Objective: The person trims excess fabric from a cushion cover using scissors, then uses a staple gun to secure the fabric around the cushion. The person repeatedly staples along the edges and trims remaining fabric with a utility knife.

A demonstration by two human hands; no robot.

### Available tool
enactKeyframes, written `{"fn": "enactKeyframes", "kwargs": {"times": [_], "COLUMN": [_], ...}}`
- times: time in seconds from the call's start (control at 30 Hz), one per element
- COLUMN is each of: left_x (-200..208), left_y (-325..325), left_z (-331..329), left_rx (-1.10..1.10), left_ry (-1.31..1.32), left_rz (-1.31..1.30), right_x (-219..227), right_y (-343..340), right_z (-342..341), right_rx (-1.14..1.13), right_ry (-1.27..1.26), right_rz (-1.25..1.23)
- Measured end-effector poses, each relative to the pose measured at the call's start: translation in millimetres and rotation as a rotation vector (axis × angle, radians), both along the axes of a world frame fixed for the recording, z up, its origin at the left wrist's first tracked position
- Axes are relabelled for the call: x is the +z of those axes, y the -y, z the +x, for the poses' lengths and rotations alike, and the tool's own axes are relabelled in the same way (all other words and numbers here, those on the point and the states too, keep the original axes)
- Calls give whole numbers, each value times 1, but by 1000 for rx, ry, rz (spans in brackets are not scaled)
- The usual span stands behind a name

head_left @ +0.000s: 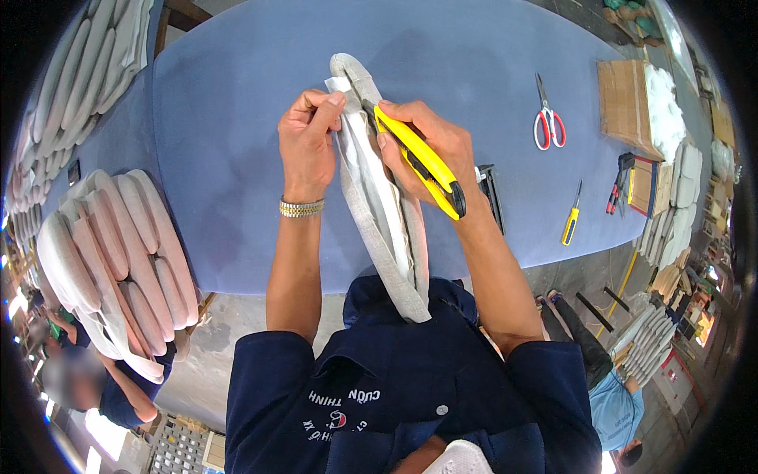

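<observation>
A long grey shoe insole piece [371, 213] with white lining stands on edge between my hands, its lower end against my dark blue shirt. My left hand [309, 142] pinches the white lining near the top of the piece. My right hand [430, 146] grips a yellow and black utility knife [420, 162], its tip against the grey edge near the top. Both hands hover over a blue work table [237, 118].
Stacks of grey and pinkish insoles [118, 253] lie at the table's left. Red-handled scissors [548, 122], a yellow screwdriver [572, 217], pliers [616, 189] and a cardboard box [628, 103] with white filling lie on the right. Other people sit low at left and right.
</observation>
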State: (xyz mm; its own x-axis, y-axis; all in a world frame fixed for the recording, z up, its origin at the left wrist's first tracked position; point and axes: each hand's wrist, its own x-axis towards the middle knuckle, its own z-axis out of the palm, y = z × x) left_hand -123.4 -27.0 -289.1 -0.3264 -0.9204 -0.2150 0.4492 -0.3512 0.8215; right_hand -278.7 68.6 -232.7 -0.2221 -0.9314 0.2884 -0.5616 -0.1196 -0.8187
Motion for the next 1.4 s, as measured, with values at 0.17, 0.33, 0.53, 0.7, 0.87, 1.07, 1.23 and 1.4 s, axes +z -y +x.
{"fn": "enactKeyframes", "kwargs": {"times": [0.17,0.33,0.53,0.7,0.87,1.07,1.23,1.4], "left_x": [16,40,66,84,103,122,94,55], "left_y": [3,2,-3,-5,-2,-8,-28,-103], "left_z": [4,4,0,-2,-6,-20,-9,11], "left_rx": [-29,-82,-98,-99,-129,-138,-159,-330], "left_ry": [49,151,146,208,235,353,990,1178], "left_rz": [-69,-169,-201,-240,-317,-447,-699,-737], "right_x": [0,4,5,12,21,13,19,24], "right_y": [-20,-45,-76,-104,-144,-195,-188,-195], "right_z": [0,3,6,13,23,30,28,27], "right_rx": [-9,-26,-37,-54,-50,53,-65,-117], "right_ry": [-6,-1,17,22,74,474,230,281], "right_rz": [-11,36,48,113,171,250,52,128]}}
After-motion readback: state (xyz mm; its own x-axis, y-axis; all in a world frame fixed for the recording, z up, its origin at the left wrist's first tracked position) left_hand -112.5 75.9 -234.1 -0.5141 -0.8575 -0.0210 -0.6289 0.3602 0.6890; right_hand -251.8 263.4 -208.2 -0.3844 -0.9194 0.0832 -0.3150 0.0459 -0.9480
